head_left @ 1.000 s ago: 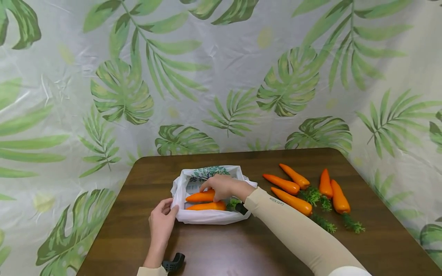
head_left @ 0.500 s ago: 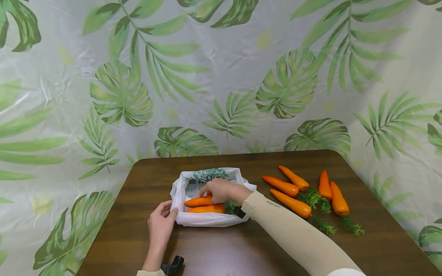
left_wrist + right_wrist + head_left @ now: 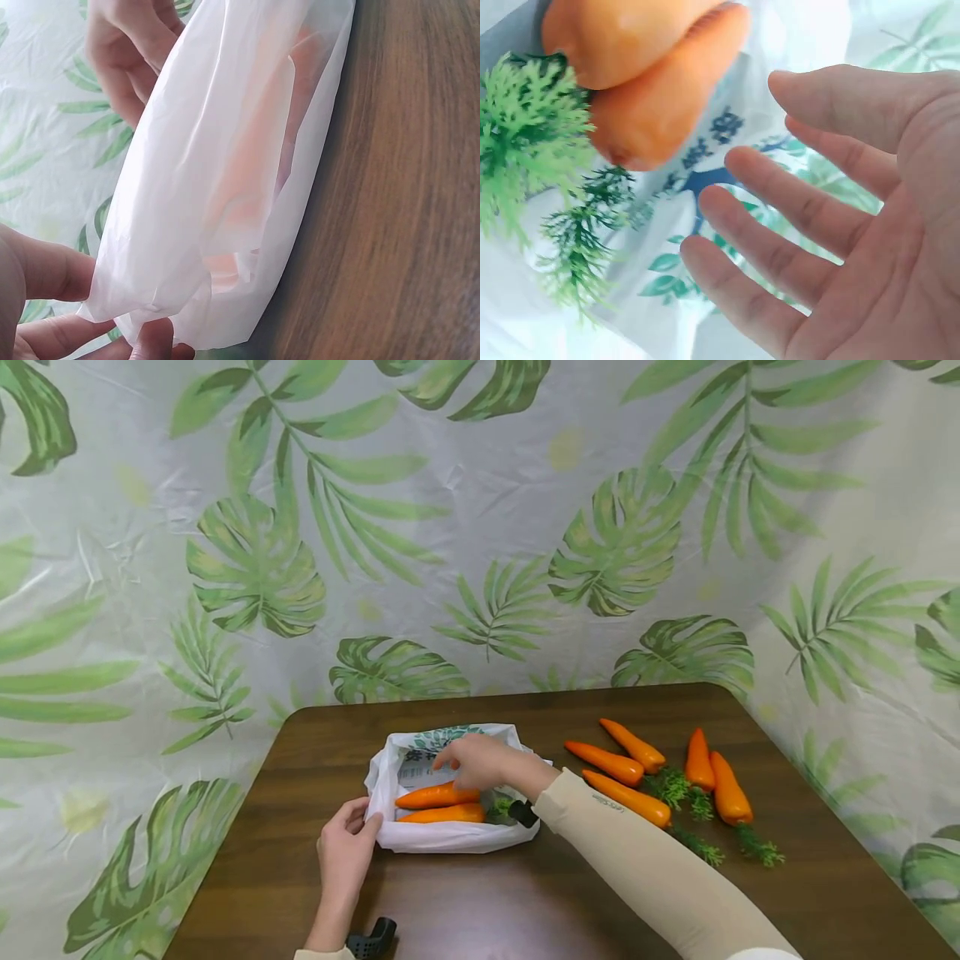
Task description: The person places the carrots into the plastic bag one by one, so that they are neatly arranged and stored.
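Indoor set-up, leaf-print bkdrop (image 3: pixel 510 518), brn tbl (image 3: pixel 472 897)

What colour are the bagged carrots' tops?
The tops are green, showing best in the right wrist view.

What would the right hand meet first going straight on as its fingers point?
Probably the left wall of the white bag, though depth is unclear: the right hand may be high enough to clear its rim.

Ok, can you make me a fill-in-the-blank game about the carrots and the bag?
Inside the bag, you can see ____ carrots.
On the table beside the bag lie ____ other carrots.
The left hand pinches the edge of the ____.
The carrots' leaves are coloured ____.

Missing words: two; five; bag; green.
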The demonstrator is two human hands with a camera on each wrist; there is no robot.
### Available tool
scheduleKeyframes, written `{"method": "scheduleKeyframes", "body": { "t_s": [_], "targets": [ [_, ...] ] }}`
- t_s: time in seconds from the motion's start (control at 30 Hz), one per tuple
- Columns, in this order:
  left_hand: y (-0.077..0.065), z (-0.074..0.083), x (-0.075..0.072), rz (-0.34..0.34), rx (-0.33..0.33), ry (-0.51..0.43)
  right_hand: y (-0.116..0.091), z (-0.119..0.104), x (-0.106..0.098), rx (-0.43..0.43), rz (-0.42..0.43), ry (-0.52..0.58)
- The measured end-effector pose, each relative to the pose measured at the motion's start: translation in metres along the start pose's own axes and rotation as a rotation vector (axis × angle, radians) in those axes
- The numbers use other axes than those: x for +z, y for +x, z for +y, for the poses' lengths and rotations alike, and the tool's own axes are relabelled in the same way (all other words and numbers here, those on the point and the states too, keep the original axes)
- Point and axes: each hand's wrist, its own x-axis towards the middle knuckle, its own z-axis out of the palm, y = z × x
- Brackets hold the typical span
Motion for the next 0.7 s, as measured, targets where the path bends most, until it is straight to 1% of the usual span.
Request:
{"method": "scheduleKeyframes", "body": {
  "t_s": [0.13,0.27,0.5,0.7],
  "targets": [
    [-0.001,0.001,-0.001,-0.007,-0.006,0.0,-0.012,-0.003,-0.01,-0.009,0.047,-0.007],
    [-0.001,0.001,-0.001,-0.006,-0.014,0.005,-0.023,0.002,-0.017,0.003,0.109,-0.016],
    [-0.001,0.0,-0.002,-0.008,-0.012,0.007,-0.043,0.013,-0.029,0.012,0.174,0.049],
    [-0.001,0.001,-0.001,-0.002,-0.006,0.001,-0.06,0.025,-0.033,0.038,0.231,0.114]
  ]
}}
